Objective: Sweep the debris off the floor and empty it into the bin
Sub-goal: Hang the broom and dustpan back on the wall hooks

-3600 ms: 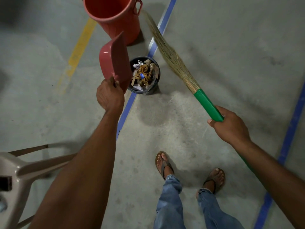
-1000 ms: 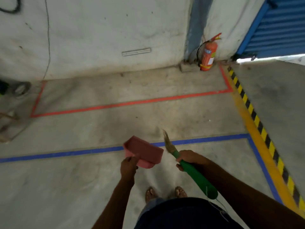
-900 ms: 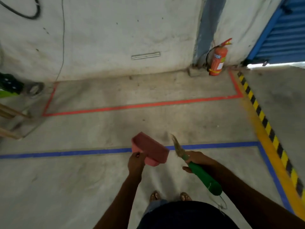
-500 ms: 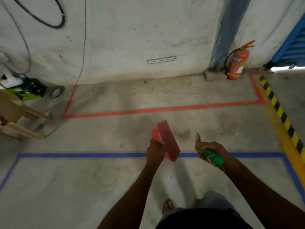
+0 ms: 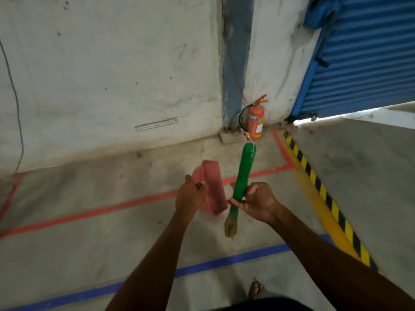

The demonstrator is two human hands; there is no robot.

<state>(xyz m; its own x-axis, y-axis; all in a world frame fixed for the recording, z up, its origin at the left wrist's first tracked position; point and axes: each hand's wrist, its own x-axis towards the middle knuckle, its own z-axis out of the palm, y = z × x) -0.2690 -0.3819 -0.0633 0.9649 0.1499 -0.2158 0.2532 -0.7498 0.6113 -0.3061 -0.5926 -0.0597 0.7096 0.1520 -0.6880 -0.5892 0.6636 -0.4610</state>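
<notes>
Over the floor (image 5: 89, 243), between the red line (image 5: 89, 213) and the blue line (image 5: 224, 262): carrying both tools at waist height, touching nothing below.
Left hand (image 5: 189, 196): gripping the pink dustpan (image 5: 213, 187) by its near end, fingers (image 5: 190, 182) curled tight around it; tilting the pan on edge, showing no debris inside as far as visible.
Right hand (image 5: 256, 202): clamping the broom (image 5: 243, 173) low on its green handle, fingers (image 5: 238, 201) wrapped round it; pointing the handle up and away, letting the bristles hang just beside the dustpan.
Debris: not showing anywhere on this stretch of floor.
Bin: lying out of view.
Progress: judging by the bare pan and lifted broom, probably either finishing up or heading to a fresh patch; not possible to tell which.
Left to do: finding any remaining debris, sweeping it in, tipping it into the bin.
Edges: nearing the wall (image 5: 112, 75) ahead, with the fire extinguisher (image 5: 255, 122) standing at its foot; running alongside the yellow-black strip (image 5: 325, 196) on the right, below the blue shutter (image 5: 363, 52).
Open room: lying mostly to the left and behind the blue line.
</notes>
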